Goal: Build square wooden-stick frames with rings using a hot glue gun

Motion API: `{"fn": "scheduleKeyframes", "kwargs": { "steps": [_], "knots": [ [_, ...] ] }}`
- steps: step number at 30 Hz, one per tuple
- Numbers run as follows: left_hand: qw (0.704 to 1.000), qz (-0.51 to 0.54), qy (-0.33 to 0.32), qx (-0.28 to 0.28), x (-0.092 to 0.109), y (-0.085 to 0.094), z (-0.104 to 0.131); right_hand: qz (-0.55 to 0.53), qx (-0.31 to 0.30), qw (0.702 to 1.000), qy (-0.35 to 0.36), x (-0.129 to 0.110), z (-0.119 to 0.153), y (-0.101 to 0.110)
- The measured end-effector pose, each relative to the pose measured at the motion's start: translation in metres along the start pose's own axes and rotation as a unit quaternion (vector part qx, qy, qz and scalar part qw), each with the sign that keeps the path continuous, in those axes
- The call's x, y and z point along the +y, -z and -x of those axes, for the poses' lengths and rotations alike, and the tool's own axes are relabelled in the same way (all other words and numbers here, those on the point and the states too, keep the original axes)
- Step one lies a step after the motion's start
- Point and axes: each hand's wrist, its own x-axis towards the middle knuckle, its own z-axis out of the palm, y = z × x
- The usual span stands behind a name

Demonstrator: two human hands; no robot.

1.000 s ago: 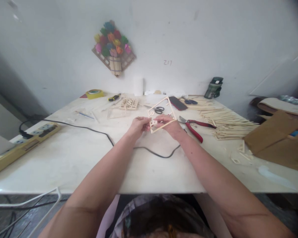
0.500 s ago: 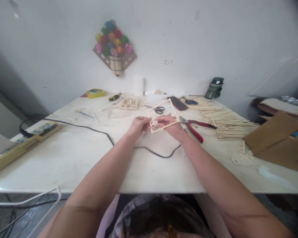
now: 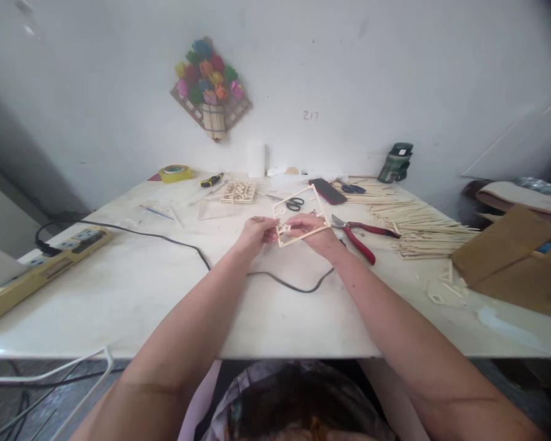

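A square frame of pale thin wooden sticks (image 3: 305, 237) is held tilted above the table, with small diamond-shaped stick pieces (image 3: 282, 212) along its left side. My left hand (image 3: 258, 234) pinches the frame's left edge between thumb and fingers. Behind the frame, my right hand (image 3: 316, 234) has its fingers closed near a small pale wooden piece (image 3: 286, 228) at the lower left corner. The frame's right corner rests by the right wrist. Exactly how the right fingertips grip the small piece is too small to make out.
Red-handled pliers (image 3: 360, 246) and black scissors (image 3: 295, 204) lie close to the hands. Bundled wooden sticks (image 3: 427, 229) and a cardboard box (image 3: 514, 257) are on the right. A finished lattice piece (image 3: 239, 192) lies behind. A black cable (image 3: 298, 289) crosses the table from a power strip (image 3: 55, 266).
Hardly anything differs. Both hands keep the frame in nearly the same place, with only a slight shift of the fingers and the view.
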Motion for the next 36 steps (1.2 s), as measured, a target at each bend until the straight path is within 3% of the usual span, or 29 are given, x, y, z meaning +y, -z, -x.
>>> {"fn": "scheduleKeyframes", "kwargs": {
  "steps": [8, 20, 26, 31, 36],
  "knots": [
    [1.0, -0.006, 0.0, 0.002, -0.001, 0.001, -0.001, -0.021, 0.005, 1.0, 0.002, -0.008, 0.0, -0.002],
    [1.0, -0.009, -0.013, 0.005, 0.001, 0.001, -0.001, -0.102, 0.024, 0.991, -0.088, -0.005, 0.001, -0.005],
    [0.998, -0.015, -0.052, 0.027, 0.003, 0.0, 0.001, -0.073, 0.024, 0.992, -0.096, -0.009, 0.004, 0.003],
    [0.993, -0.02, -0.087, 0.081, 0.005, -0.001, 0.0, -0.066, 0.068, 0.986, -0.14, -0.011, 0.005, 0.009],
    [0.986, -0.03, -0.102, 0.128, 0.01, -0.004, 0.002, -0.115, 0.19, 0.956, -0.193, 0.006, 0.0, 0.013]
  ]
}}
